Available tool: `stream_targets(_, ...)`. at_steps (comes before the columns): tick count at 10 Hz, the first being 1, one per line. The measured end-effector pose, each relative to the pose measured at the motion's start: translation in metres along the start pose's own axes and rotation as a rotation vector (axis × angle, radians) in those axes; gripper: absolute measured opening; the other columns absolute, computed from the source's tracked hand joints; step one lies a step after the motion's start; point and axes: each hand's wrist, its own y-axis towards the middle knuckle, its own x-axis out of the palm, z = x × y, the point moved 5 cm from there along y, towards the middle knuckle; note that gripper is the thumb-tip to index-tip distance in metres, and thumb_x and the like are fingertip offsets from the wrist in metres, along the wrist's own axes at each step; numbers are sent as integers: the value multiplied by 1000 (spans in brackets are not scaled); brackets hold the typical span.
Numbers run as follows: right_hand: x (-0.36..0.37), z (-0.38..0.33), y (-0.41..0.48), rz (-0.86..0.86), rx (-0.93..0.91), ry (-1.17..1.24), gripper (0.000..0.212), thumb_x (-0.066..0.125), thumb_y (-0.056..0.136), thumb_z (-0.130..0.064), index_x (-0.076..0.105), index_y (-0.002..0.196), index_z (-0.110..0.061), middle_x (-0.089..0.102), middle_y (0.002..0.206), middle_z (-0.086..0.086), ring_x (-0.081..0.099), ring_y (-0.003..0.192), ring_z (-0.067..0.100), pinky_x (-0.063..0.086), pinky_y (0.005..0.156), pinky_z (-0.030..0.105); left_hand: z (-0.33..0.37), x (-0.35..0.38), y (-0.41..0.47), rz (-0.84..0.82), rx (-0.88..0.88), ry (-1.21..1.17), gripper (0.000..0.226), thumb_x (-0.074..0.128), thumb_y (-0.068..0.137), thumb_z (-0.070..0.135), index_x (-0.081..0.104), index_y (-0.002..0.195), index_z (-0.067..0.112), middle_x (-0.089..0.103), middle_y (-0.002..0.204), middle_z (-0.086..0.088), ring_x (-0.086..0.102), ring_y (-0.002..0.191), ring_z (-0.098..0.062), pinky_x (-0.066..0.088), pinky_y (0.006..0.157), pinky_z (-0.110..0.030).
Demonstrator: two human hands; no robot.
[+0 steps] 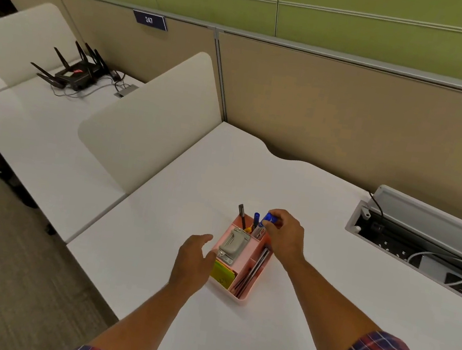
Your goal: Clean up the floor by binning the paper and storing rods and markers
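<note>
A pink desk organiser (239, 297) stands on the white desk (313, 275). My right hand (286, 236) pinches a blue-capped marker (264, 222) and holds it in the organiser's far compartment, beside another blue marker (256, 218) and a black pen (242, 215). Thin dark rods (253, 271) lie in the long right compartment. A grey stapler (232, 246) and yellow-green sticky notes (221, 276) fill the left side. My left hand (192, 258) rests flat against the organiser's left wall with its fingers apart, holding nothing.
A cream divider panel (154, 122) separates this desk from the neighbouring one, where a black router (74, 74) sits. An open cable tray (422, 243) with white cables lies at the right. Beige partition walls run behind. Carpet floor (1, 276) is at lower left.
</note>
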Motion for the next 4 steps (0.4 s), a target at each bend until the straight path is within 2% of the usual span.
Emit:
stream_targets(1,8,-1,-2,-83,-19,-132,13,69,96,-15,69,107,-21,72,102,-1,67,90,16,47,66,15,2,1,-2,-20,33,90,47,62,104,28,53,150,21,52,159,-4,48,148,-23,48,117,-41)
stream_targets(2,10,-3,-3,-106,-13,-157,11,68,96,-15,69,106,-21,73,105,2,67,91,18,50,68,20,4,0,-4,-25,39,131,49,60,105,31,51,152,22,50,161,-4,47,149,-23,49,117,-42)
stream_targets(3,7,-2,-9,-90,22,-136,27,64,98,-16,67,126,-17,70,122,3,66,100,19,56,79,30,7,1,-8,-16,45,151,50,59,105,34,49,153,22,49,162,-4,46,150,-23,50,115,-41)
stream_targets(4,2,2,-15,-55,31,-151,30,59,99,-18,65,128,-17,68,125,3,64,101,18,54,77,30,6,4,-11,-15,57,187,50,59,105,34,49,153,22,51,159,-5,48,147,-23,51,113,-39)
